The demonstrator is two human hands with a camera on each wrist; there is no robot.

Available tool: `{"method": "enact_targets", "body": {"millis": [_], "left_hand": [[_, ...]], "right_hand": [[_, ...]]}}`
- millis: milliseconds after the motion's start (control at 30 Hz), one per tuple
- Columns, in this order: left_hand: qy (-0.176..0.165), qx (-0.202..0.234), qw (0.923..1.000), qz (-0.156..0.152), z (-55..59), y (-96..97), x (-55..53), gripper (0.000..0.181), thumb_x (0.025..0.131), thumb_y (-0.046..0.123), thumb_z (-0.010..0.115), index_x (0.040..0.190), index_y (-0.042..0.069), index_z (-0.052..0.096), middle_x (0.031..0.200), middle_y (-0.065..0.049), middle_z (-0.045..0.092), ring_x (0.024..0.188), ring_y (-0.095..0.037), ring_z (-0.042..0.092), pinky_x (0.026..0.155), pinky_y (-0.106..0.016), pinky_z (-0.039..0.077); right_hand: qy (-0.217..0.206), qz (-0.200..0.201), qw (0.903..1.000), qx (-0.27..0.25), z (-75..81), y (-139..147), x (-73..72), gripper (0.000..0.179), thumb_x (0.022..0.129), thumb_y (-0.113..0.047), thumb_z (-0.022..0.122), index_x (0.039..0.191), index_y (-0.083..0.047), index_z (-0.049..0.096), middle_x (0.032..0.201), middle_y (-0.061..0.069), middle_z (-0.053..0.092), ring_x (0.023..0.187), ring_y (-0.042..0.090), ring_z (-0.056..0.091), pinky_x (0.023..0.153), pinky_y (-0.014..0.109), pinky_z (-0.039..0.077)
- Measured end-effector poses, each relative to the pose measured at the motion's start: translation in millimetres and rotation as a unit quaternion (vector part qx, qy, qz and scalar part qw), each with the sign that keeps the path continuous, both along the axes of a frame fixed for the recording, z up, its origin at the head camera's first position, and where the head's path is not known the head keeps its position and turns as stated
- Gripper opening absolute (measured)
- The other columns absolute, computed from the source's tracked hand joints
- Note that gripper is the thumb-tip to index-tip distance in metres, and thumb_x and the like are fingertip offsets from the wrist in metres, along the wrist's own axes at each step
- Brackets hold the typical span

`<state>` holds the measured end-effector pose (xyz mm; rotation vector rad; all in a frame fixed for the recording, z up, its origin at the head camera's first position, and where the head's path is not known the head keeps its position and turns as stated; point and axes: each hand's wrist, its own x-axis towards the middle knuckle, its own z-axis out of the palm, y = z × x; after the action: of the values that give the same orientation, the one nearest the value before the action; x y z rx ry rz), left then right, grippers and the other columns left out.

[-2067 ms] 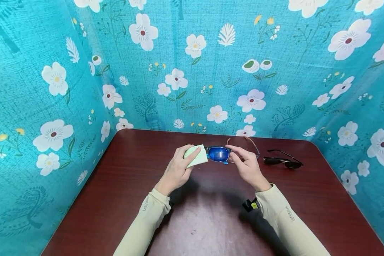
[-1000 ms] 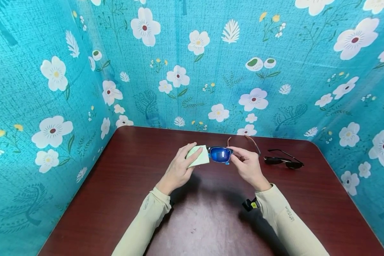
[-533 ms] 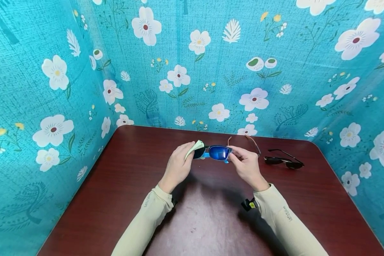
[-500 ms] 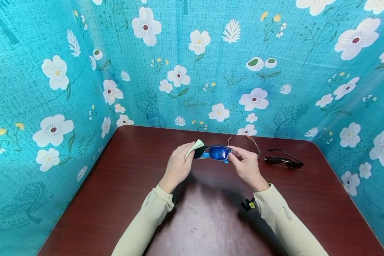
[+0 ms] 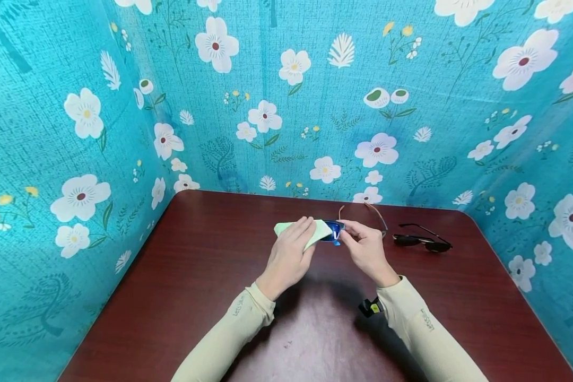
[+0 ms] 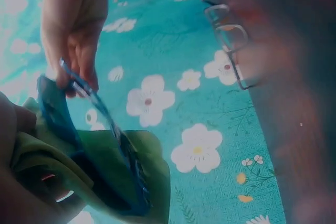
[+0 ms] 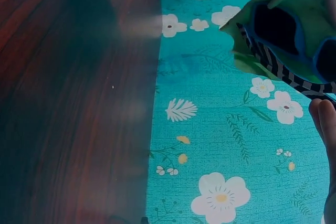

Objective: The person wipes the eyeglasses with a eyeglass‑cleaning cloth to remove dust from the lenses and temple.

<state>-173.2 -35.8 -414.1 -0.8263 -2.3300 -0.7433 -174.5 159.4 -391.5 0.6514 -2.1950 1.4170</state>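
My left hand [image 5: 288, 260] holds a pale green cloth [image 5: 321, 231] folded over one end of a pair of blue-lensed sunglasses [image 5: 334, 232]. At the other end, my right hand [image 5: 366, 246] pinches the frame near the hinge between thumb and fingers. The left wrist view has the cloth [image 6: 155, 166] lying on both sides of the sunglasses [image 6: 55, 106]. Seen from the right wrist, the striped inner side of a temple arm runs along the frame, with the cloth [image 7: 247, 56] behind the far lens. Most of that lens is covered in the head view.
Thin-rimmed eyeglasses [image 5: 379, 216] lie behind my right hand, partly hidden by it. Farther right on the dark red table [image 5: 181, 265] rest black sunglasses [image 5: 422, 242] with an arm unfolded. A blue flowered curtain [image 5: 267, 143] stands along the back and sides.
The left hand has moved right with the cloth, from the far lens, part of which showed, across towards the blue lens. My right hand keeps its pinch on the sunglasses, almost still.
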Motion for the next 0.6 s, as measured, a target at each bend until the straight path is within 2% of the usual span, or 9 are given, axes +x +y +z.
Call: {"method": "enact_targets", "body": {"millis": [233, 500, 600], "left_hand": [[0.041, -0.014, 0.999, -0.001, -0.1, 7.7, 8.9, 0.043, 0.088, 0.011, 0.062, 0.129, 0.0, 0.056, 0.133, -0.013, 0.054, 0.127, -0.022, 0.046, 0.107, -0.035, 0.031], [0.099, -0.062, 0.9916, -0.056, 4.6, 17.2, 14.4, 0.042, 0.087, 0.012, 0.061, 0.126, 0.0, 0.058, 0.132, -0.013, 0.054, 0.126, -0.023, 0.047, 0.106, -0.034, 0.032], [0.102, -0.061, 0.9913, -0.057, 4.7, 16.2, 10.6, 0.042, 0.087, 0.012, 0.061, 0.127, 0.0, 0.058, 0.132, -0.013, 0.054, 0.126, -0.023, 0.046, 0.106, -0.034, 0.033]], "right_hand": [[0.001, 0.01, 0.9999, -0.011, -1.1, 3, -1.0, 0.023, 0.084, 0.013, 0.061, 0.107, 0.013, 0.064, 0.083, 0.022, 0.069, 0.068, 0.006, 0.062, 0.059, 0.014, 0.049], [0.003, 0.012, 0.9999, -0.01, -5.5, 1, -1.2, 0.022, 0.085, 0.013, 0.06, 0.106, 0.014, 0.065, 0.086, 0.023, 0.068, 0.074, 0.001, 0.062, 0.057, 0.016, 0.049], [0.008, 0.018, 0.9997, -0.016, -6.1, 2, -1.7, 0.022, 0.085, 0.012, 0.06, 0.106, 0.013, 0.065, 0.088, 0.022, 0.069, 0.075, 0.003, 0.063, 0.058, 0.016, 0.049]]}}
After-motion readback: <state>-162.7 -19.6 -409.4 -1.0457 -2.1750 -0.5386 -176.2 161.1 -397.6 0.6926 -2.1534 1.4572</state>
